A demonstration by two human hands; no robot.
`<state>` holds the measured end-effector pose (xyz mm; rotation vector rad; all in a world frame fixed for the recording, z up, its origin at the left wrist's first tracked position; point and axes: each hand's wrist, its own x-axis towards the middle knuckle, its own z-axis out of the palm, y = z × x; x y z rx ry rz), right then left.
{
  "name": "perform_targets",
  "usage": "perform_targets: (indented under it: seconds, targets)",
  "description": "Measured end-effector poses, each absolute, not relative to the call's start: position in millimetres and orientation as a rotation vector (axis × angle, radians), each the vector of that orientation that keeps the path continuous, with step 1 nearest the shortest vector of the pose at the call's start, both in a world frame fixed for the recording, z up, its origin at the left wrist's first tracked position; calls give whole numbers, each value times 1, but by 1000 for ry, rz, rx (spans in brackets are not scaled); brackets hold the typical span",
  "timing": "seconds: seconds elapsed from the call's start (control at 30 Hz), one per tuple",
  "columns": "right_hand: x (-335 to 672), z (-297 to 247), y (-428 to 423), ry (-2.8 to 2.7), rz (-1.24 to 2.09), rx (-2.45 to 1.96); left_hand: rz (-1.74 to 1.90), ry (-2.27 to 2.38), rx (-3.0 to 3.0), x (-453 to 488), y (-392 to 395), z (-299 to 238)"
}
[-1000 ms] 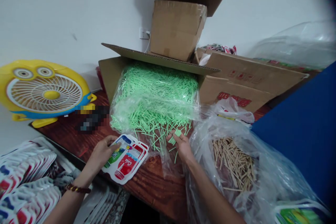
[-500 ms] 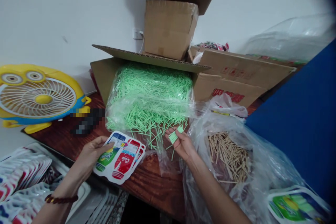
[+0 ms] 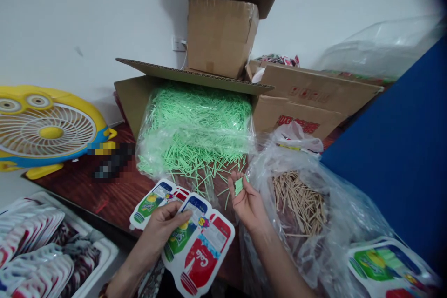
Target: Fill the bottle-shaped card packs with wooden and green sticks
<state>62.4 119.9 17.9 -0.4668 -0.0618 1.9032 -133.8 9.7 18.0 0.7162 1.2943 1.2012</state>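
Observation:
My left hand (image 3: 167, 223) pinches a flat white-edged packet (image 3: 202, 256) printed with green Sprite and red Cola bottles, tilted over the table's front edge. Behind that hand are more such packets (image 3: 148, 202); whether my fingers also touch them I cannot tell. My right hand (image 3: 249, 200), palm up with fingers curled, holds a small bunch of short green sticks (image 3: 239, 186). Just beyond it, a heap of loose green sticks (image 3: 199, 149) spills from a clear plastic bag in an opened cardboard box (image 3: 131, 102).
A plastic bag of brown sticks (image 3: 300, 202) lies right of my right arm, with another printed packet (image 3: 380, 260) on it. A white crate (image 3: 108, 253) of packets stands lower left. There is a yellow fan (image 3: 52, 132) at left and a blue panel (image 3: 391, 116) at right.
My left hand has moved right and nearer, bringing one packet in front while others are now behind it. My right hand has turned slightly, still around the green sticks. The view has shifted a little.

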Motion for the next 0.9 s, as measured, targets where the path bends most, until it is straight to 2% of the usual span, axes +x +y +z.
perform_targets:
  seconds: [0.33,0.9]
  targets:
    - [63,28,82,96,1903,-391,975,1147,941,-96,-10,16]
    - [61,38,65,220,1891,-422,905,1143,1190,-66,-21,22]
